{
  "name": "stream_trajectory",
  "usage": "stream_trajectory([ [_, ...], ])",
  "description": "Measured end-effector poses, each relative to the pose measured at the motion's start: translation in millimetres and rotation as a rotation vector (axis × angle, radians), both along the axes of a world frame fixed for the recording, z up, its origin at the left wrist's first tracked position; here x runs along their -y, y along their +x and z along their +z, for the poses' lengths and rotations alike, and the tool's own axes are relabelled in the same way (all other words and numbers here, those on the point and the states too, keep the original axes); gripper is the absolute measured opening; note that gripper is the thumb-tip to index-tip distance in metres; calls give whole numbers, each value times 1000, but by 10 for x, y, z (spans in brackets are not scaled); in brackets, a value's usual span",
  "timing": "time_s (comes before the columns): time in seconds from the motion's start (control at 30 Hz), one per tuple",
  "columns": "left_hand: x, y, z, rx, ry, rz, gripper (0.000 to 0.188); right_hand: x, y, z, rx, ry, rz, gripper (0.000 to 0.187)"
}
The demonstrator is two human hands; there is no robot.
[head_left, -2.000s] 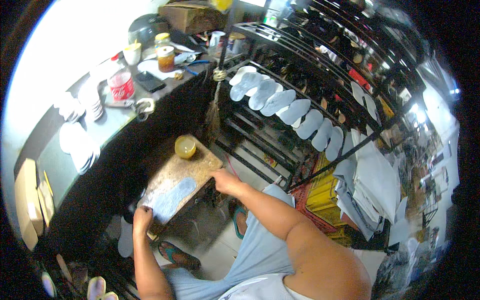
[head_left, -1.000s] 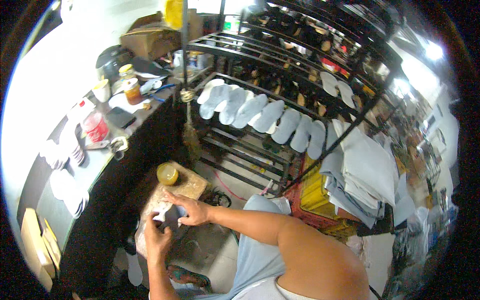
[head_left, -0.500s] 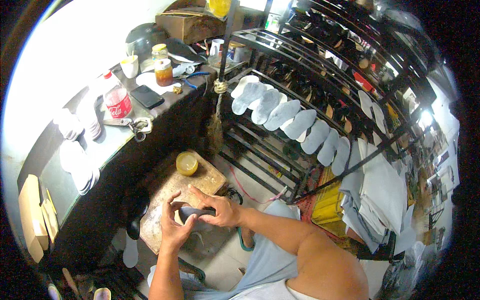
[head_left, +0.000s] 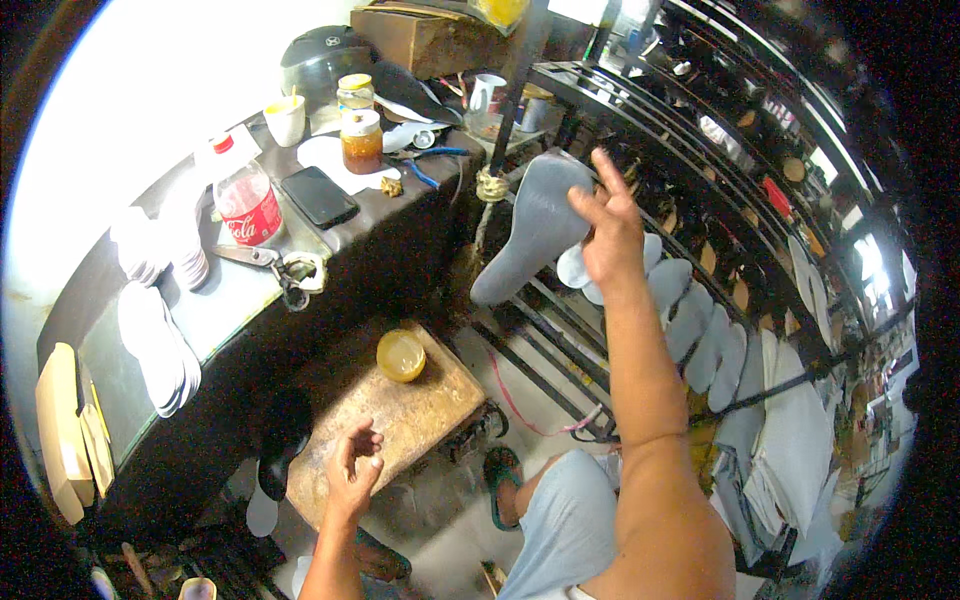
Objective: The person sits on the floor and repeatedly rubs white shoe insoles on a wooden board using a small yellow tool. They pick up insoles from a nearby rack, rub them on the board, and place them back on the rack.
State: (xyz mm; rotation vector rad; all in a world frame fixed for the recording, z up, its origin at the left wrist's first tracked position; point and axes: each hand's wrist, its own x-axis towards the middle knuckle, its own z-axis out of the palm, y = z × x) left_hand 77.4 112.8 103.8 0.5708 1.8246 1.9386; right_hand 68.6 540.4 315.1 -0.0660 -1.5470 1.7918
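We see the grey insole [head_left: 545, 215] raised from above the wooden board [head_left: 420, 415] to the rack's [head_left: 521, 95] left corner, narrow end slanting toward the board, right hand's [head_left: 612, 238] fingers gripping its right edge, left hand [head_left: 353, 472] half-curled, empty.

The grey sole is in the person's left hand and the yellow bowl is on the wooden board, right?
Not quite: the head view shows the grey sole in the right hand, not the left hand. The yellow bowl is on the wooden board.
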Motion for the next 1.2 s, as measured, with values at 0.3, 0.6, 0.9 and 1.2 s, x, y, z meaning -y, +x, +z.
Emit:
stream_trajectory([
  [0.3, -50, -70, -195, 72, -62, -55, 58, -1659, -1584, -678, 273, -156, -432, 66],
  [0.6, -90, -99, -173, 3, -132, -78, 49, -2292, -1866, -978, 512, 197, -620, 32],
  [0.9, 31, -164, -34, -214, -253, -10, 41, -1497, -681, -426, 415, 776, -661, 55],
  [1.2, 920, -768, -232, -229, -637, 756, 23, 1876, 958, -1402, 644, 315, 426, 65],
])
